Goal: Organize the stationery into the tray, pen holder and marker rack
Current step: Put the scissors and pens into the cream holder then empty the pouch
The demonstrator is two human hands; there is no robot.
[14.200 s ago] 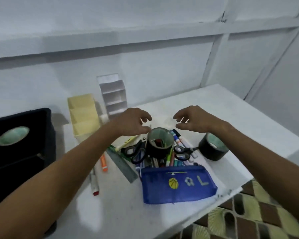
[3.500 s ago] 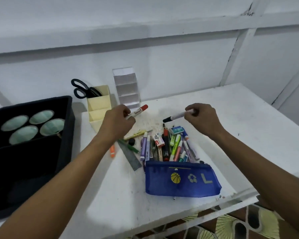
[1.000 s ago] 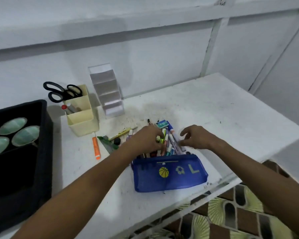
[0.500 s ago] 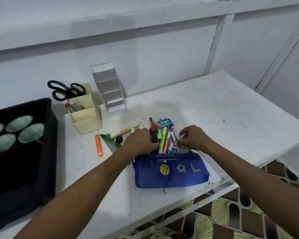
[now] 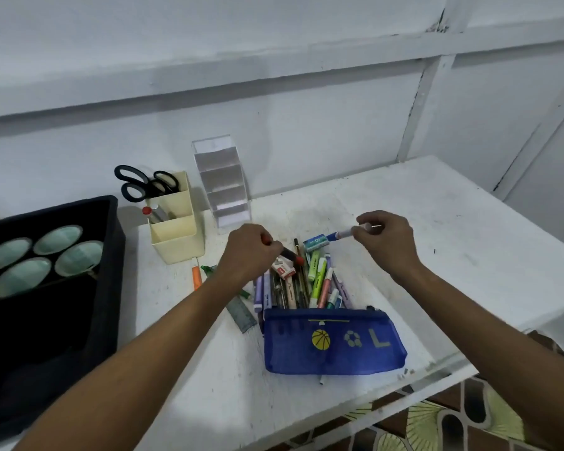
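Both hands have risen from the pile since half a second ago. Four tape rolls (image 5: 43, 258) fill the tray (image 5: 111, 255); scissors (image 5: 144, 185) stand in the pen holder (image 5: 176, 237); the marker rack (image 5: 223, 187) looks empty. Left hand (image 5: 249, 252) pinches a red-tipped marker (image 5: 290, 255), right hand (image 5: 386, 240) a blue-tipped one (image 5: 342, 235). Most pens (image 5: 316, 281) remain.

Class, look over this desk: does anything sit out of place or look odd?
Yes. The clear marker rack stands empty while pens and highlighters lie heaped by the blue pouch. An orange marker and a ruler lie loose beside the pen holder.
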